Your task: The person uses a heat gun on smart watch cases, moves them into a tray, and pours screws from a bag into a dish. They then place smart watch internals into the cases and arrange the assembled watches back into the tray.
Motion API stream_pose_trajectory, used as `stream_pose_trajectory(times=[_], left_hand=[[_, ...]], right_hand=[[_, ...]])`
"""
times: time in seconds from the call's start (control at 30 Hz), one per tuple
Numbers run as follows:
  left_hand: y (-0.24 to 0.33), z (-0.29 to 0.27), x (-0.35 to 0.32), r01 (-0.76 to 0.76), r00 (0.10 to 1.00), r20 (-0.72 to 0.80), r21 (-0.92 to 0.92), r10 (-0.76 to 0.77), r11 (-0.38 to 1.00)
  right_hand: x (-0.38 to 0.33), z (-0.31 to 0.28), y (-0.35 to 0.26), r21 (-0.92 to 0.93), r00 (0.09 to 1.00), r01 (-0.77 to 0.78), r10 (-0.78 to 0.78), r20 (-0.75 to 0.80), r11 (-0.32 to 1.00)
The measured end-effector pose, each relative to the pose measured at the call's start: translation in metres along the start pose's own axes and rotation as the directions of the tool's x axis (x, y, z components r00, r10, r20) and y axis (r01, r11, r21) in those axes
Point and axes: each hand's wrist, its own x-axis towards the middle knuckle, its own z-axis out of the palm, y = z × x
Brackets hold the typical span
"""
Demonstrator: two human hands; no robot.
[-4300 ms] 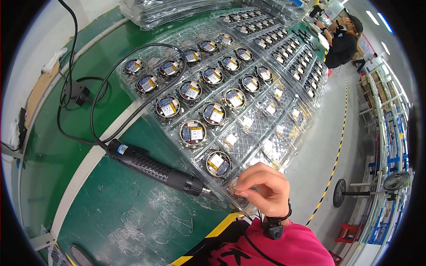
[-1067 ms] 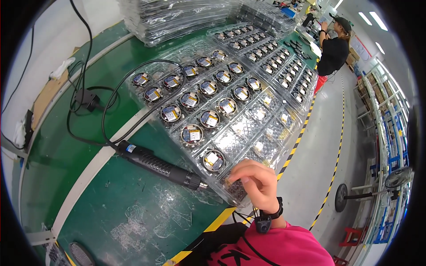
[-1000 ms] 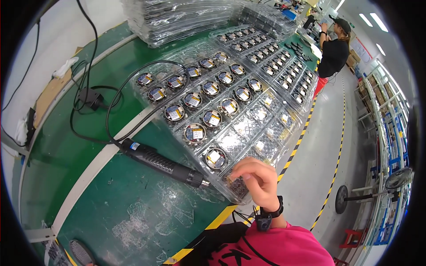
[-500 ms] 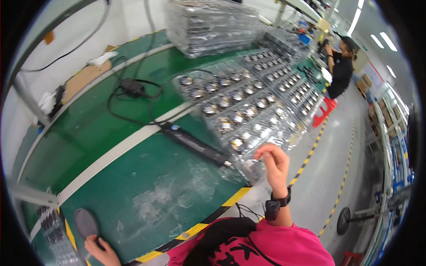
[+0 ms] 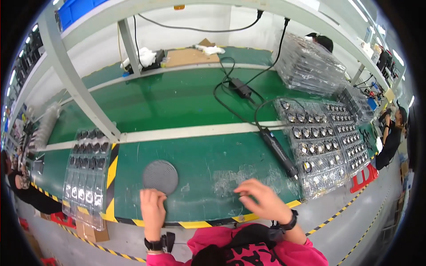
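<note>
The right hand (image 5: 262, 201) has left the clear tray (image 5: 319, 150), grip loosely spread and empty; the left hand (image 5: 153, 210), fingers spread, now nears the grey disc (image 5: 160, 176).

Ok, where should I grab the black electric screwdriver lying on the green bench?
Grip the black electric screwdriver around its thick middle barrel, coming from above with the right hand. It lies flat, tip toward the bench's near edge beside the clear plastic tray; its cable leaves the far end, so avoid that end.
</note>
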Motion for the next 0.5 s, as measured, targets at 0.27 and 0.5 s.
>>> stream_pose_trajectory(times=[0.27, 0.5], left_hand=[[0.053, 0.018, -0.028, -0.118, 0.959, 0.227, -0.223, 0.169, 0.968], [0.064, 0.023, -0.012, -0.150, 0.942, 0.238, -0.332, 0.236, 0.931]], right_hand=[[0.047, 0.070, 0.021, -0.288, 0.909, 0.271, -0.146, 0.391, 0.918], [0.108, -0.011, -0.028, -0.270, 0.861, 0.450, -0.332, 0.386, 0.851]])
